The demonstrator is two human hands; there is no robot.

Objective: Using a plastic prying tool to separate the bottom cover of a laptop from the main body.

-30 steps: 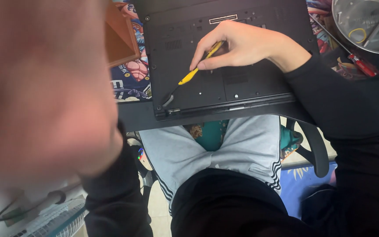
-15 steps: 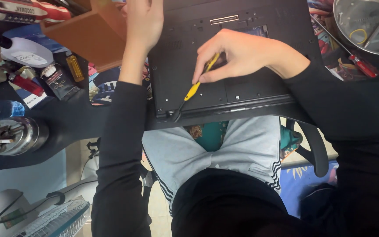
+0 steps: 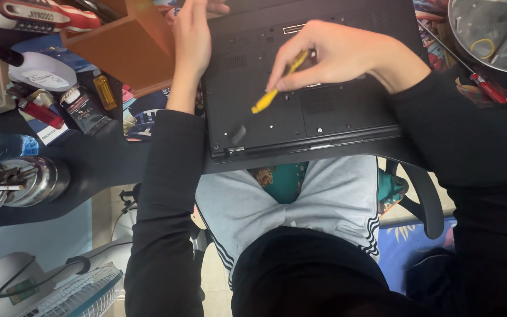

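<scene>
Looking down from the head camera, the right hand (image 3: 338, 56) pinches a yellow-handled screwdriver (image 3: 277, 85) between thumb and fingertips, closed firmly on its upper end; the tool slants down to the left, and its dark tip rests near the lower left corner of a black laptop (image 3: 318, 111) lying bottom-side up on the dark desk (image 3: 98, 161). The left hand (image 3: 192, 41) lies along the laptop's left edge, palm against the case and fingers reaching over its far corner; whether those fingers curl shut around the edge cannot be told, since the frame cuts them off. Both arms wear black sleeves, and grey trousers with striped seams show below the desk edge. Just left of the left hand stands an orange-brown wooden box (image 3: 124, 50). Farther left lie a small yellow bottle (image 3: 104, 91), a red lighter (image 3: 39, 108) and a metal cup of tools (image 3: 22, 182). At top right sits a round metal bowl (image 3: 488, 32), with a red-handled screwdriver (image 3: 488, 88) beside it.
</scene>
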